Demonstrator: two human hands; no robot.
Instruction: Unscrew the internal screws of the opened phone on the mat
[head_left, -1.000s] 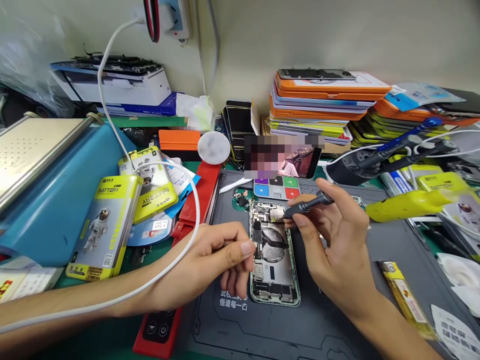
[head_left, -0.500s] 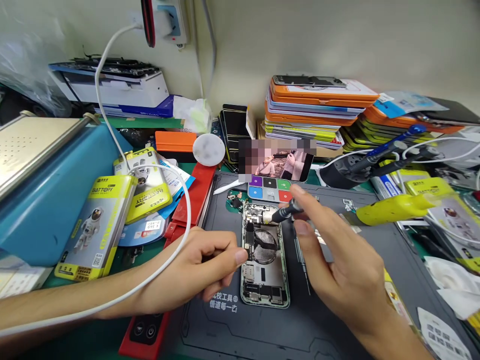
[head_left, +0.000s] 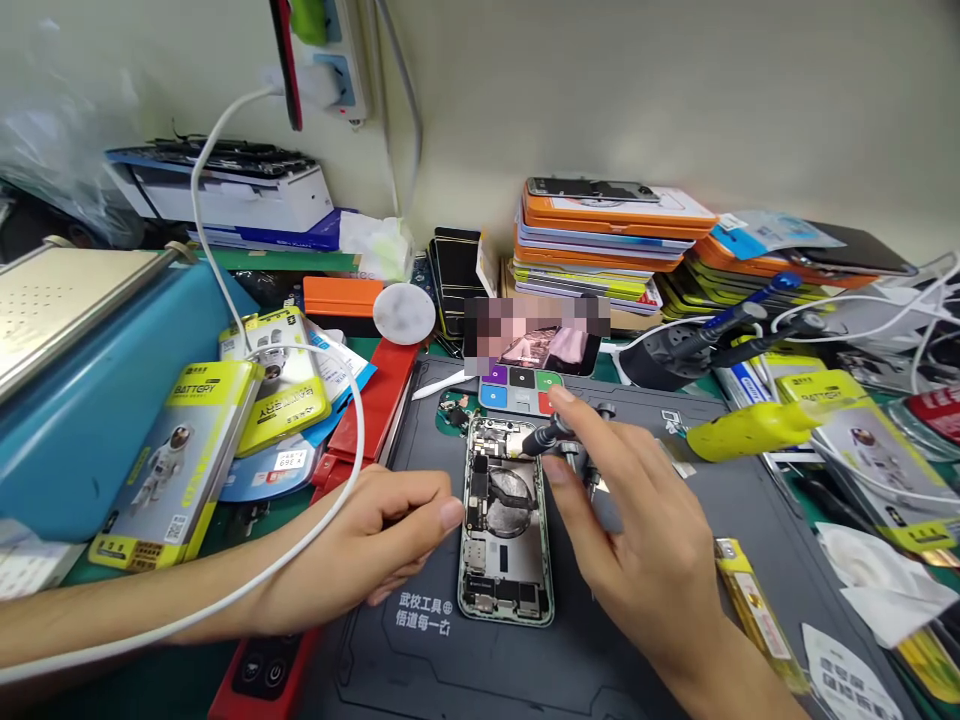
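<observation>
An opened phone [head_left: 504, 570] lies on the dark grey mat, its inner parts and a round grey coil showing. My left hand [head_left: 401, 530] is curled at the phone's left edge, the thumb tip right against the frame and the other fingers tucked under. My right hand [head_left: 637, 530] has a dark-handled screwdriver [head_left: 541, 437] between thumb and forefinger, tilted over the phone's upper right corner. Its tip is too small to make out among the parts there. The remaining right fingers are loosely spread.
Behind the phone stand a tray with coloured squares [head_left: 495, 397] and a second phone with a lit screen [head_left: 551, 345]. A white cable [head_left: 360, 420] loops over my left forearm. On the right are a yellow bottle [head_left: 731, 432] and a tool holder [head_left: 656, 355]. Battery boxes [head_left: 176, 460] lie left.
The view has shifted, so the mat, the phone and both hands appear slightly further left. The screwdriver stays over the phone's upper right corner; both hands keep nearly the same pose.
</observation>
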